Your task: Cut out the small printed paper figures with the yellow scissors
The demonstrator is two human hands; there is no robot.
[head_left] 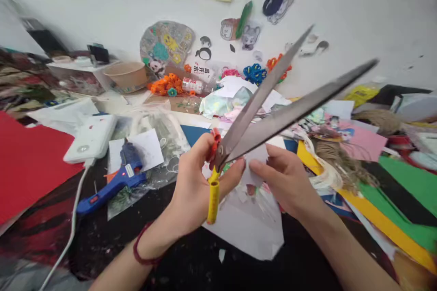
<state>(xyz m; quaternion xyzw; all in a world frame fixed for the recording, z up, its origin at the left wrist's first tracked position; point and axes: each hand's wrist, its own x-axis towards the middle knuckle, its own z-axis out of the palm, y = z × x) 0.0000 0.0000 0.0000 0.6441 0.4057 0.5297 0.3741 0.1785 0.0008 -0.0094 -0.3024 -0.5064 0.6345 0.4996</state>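
Note:
My left hand [193, 186] is closed around the handles of a large pair of scissors [264, 93]. One handle grip is yellow, and red shows on the other. The metal blades stand apart and point up and to the right. In my right hand [288, 177], a small piece of pale paper [256, 155] is pinched between thumb and fingers. The blades pass in front of this paper; I cannot tell whether they touch it. Below both hands, a white paper sheet [249, 236] lies on the dark table, with small scraps on it.
A blue glue gun [112, 188] lies at left, beside a white device [92, 138] with a cable. Red card [30, 159] covers the far left. Twine [327, 154] and green card [392, 204] are at right. A round container [126, 77] and orange decorations [167, 84] stand along the wall.

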